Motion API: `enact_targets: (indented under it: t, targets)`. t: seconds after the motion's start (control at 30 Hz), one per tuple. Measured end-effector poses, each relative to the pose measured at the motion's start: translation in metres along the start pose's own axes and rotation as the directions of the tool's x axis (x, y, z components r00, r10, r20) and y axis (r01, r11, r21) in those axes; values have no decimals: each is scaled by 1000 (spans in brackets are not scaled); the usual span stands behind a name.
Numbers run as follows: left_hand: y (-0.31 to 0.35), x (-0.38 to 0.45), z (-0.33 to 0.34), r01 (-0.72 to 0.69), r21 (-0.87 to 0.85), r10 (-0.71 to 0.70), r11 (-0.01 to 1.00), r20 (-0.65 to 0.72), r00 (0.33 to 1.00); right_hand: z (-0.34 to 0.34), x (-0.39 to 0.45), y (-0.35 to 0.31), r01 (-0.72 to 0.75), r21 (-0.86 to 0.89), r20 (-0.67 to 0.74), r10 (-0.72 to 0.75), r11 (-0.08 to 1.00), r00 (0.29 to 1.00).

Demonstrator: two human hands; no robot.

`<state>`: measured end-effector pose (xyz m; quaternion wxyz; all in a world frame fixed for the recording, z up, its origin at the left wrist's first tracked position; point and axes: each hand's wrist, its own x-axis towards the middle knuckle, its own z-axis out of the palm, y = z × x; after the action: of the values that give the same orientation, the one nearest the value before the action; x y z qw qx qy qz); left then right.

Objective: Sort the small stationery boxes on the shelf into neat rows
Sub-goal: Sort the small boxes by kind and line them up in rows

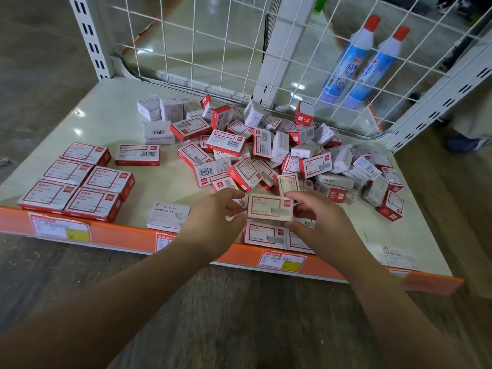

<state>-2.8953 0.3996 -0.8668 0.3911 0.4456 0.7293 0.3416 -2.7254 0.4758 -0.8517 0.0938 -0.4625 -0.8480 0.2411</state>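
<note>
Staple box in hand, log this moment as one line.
both hands hold staple box | above front-edge staple boxes | unsorted pile behind

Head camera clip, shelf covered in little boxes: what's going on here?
A person is sorting stationery boxes on a cream shelf. Both hands, left and right, hold one red-and-white staples box at its ends, above similar boxes lined along the orange front edge. Five red-and-white paper-clip boxes already sit in rows at left; a jumbled pile remains behind.

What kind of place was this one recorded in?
Most likely a shop aisle: an orange shelf edge carrying price labels, slotted shelving uprights with a wire mesh back panel, and many identical stationery boxes.
</note>
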Motion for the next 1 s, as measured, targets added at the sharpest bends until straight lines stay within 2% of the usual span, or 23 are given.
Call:
enact_targets:
  t: [0.17, 0.37, 0.53, 0.77, 1.0]
  targets:
    - [1, -2, 5, -9, 130, 11, 991, -14, 1000, -6, -1, 7, -76, -20, 42, 77, 997, 996]
    - [2, -4, 7, -58, 261, 44, 964, 60, 997, 0, 5, 7, -102, -58, 75, 106, 993, 992]
    - [0, 4, 6, -161, 428, 142, 889, 75, 987, 4, 11, 9, -94, -93, 93, 102, 991, 990]
    - [0, 13, 4, -233, 503, 197, 833, 125, 973, 11, 15, 8, -66, -121, 128, 81, 990, 988]
    - [5, 18, 9, -310, 603, 193, 735, 253, 948, 9, 12, 9, -98, -108, 131, 111, 989, 985]
